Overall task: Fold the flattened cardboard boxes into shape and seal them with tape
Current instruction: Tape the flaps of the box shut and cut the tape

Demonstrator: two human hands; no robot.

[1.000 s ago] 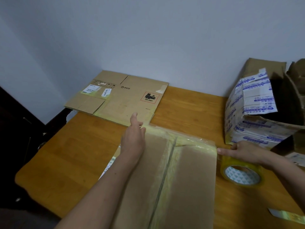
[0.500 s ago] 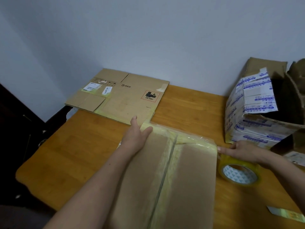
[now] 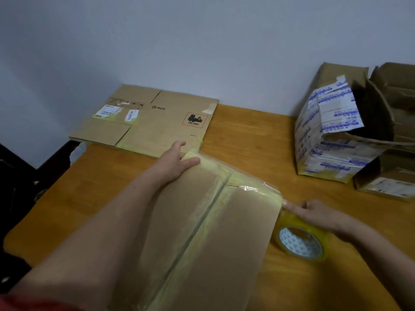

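Note:
A folded brown cardboard box [image 3: 235, 232] stands on the wooden table [image 3: 112, 176] right in front of me, its two top flaps meeting at a centre seam. Clear yellowish tape runs along its far edge. My left hand [image 3: 175, 160] grips the box's far left corner, thumb on top and fingers over the edge. My right hand [image 3: 314, 213] holds a roll of clear tape [image 3: 301, 241] against the box's right side, with a fingertip touching the far right corner.
A flattened PICO cardboard box [image 3: 157, 122] lies at the table's far left against the wall. Open boxes [image 3: 332, 140] stand at the far right, one wrapped in blue-printed tape. A dark chair [image 3: 27, 176] is left of the table.
My left hand slid from flat on the box top to the far left corner and curled over it. The right hand and tape roll stayed at the right corner.

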